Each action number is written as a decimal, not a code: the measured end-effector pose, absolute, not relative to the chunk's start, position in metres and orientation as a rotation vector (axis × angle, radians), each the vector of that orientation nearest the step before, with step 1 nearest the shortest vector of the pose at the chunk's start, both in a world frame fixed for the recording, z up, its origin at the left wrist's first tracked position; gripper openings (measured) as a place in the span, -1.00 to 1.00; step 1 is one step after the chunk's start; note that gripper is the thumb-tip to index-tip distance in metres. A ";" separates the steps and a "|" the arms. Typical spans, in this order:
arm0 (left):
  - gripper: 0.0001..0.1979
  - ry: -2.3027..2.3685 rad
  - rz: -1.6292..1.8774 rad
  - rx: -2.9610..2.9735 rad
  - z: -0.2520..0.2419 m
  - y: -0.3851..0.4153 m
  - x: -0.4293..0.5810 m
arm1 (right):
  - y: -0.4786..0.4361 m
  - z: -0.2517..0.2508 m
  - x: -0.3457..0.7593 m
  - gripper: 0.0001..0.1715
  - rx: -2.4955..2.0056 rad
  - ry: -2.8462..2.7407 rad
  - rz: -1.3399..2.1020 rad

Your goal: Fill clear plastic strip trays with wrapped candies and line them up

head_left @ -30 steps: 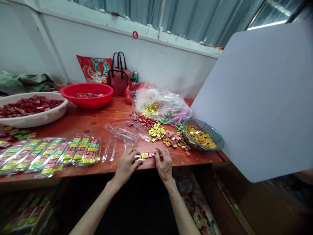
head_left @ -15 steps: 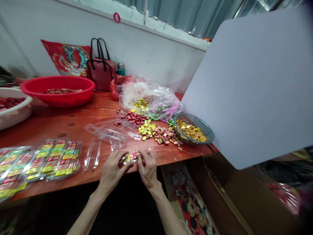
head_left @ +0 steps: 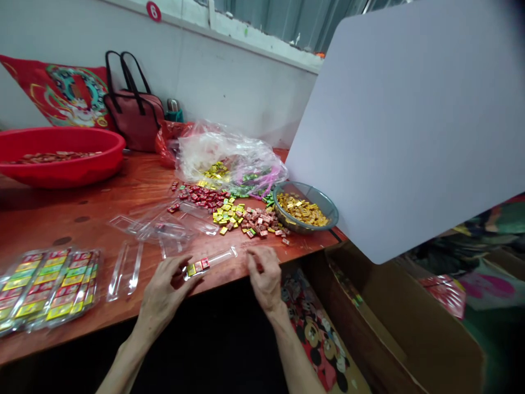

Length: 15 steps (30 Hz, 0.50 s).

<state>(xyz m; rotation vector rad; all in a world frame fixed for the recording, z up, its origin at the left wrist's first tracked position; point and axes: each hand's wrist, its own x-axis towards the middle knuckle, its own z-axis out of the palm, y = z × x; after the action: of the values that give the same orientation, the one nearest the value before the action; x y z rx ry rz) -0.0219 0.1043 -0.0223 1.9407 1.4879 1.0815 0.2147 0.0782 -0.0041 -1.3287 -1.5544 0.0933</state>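
Note:
In the head view, my left hand (head_left: 166, 287) grips the left end of a narrow clear plastic tray (head_left: 223, 256) at the table's front edge. A short row of small wrapped candies (head_left: 197, 267), yellow, pinkish and red, lies in the part nearest my fingers; the right part of the tray shows bare. My right hand (head_left: 266, 278) is apart from the tray, just right of its far end. Its fingers are loosely bent, the thumb stands off from them, and nothing shows in them. Loose pinkish-brown candies (head_left: 260, 221) and yellow candies (head_left: 227, 213) lie beyond.
Empty clear trays (head_left: 125, 268) lie to the left, beside several filled packs (head_left: 53, 284). A grey bowl (head_left: 334, 210) of gold candies stands right, against a large white panel (head_left: 402, 120). Behind are dark red candies (head_left: 200, 196), plastic bags (head_left: 221, 148) and a red basin (head_left: 110, 148).
My right hand has let go of the tray and moved right, baring its clear end. My left hand still holds the tray. The view has swung right.

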 end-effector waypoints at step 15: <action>-0.49 1.529 1.039 1.872 -0.010 0.099 -0.019 | 0.094 -0.033 0.351 -0.45 -1.783 -1.580 -0.275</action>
<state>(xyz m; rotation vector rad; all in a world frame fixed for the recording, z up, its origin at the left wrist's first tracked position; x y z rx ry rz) -0.0193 0.0990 -0.0104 1.8723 1.5294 1.0387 0.3511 0.0936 -0.0332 -1.7825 -1.5805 -0.2748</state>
